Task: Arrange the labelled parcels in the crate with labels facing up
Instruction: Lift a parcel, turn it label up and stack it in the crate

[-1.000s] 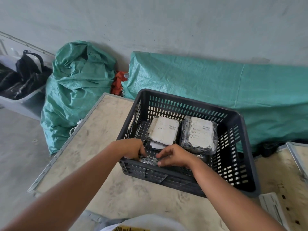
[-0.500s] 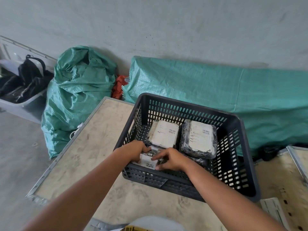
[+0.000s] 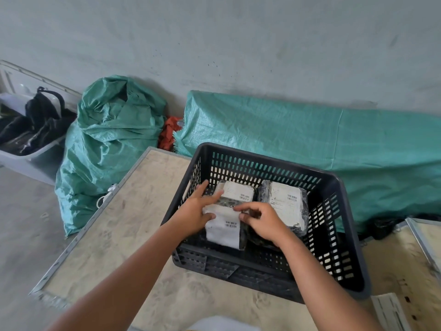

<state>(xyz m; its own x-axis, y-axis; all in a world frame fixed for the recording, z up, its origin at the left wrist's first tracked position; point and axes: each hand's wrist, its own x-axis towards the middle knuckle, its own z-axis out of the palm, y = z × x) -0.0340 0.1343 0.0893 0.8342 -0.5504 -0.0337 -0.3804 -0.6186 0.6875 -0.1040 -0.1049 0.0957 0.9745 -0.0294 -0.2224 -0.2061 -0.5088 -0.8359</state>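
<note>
A dark slotted plastic crate (image 3: 334, 187) stands on a worn tabletop. Inside it, two black-wrapped parcels lie at the back with white labels up: one at the back left (image 3: 238, 193), one at the back right (image 3: 285, 206). A third parcel (image 3: 223, 229) sits at the crate's front left, its white label with a barcode facing up. My left hand (image 3: 193, 215) grips this parcel's left edge, fingers over its top. My right hand (image 3: 263, 222) pinches its right edge with thumb and fingers.
The tabletop (image 3: 124, 223) has a metal-edged rim at the left. A stuffed green sack (image 3: 105, 139) and a green tarp-covered heap (image 3: 310, 139) lie behind. A grey tub with black bags (image 3: 28, 139) stands far left. A flat white packet (image 3: 389, 311) lies at bottom right.
Both hands have lifted the third parcel from low behind the crate's front wall and turned it so that its white label faces up.
</note>
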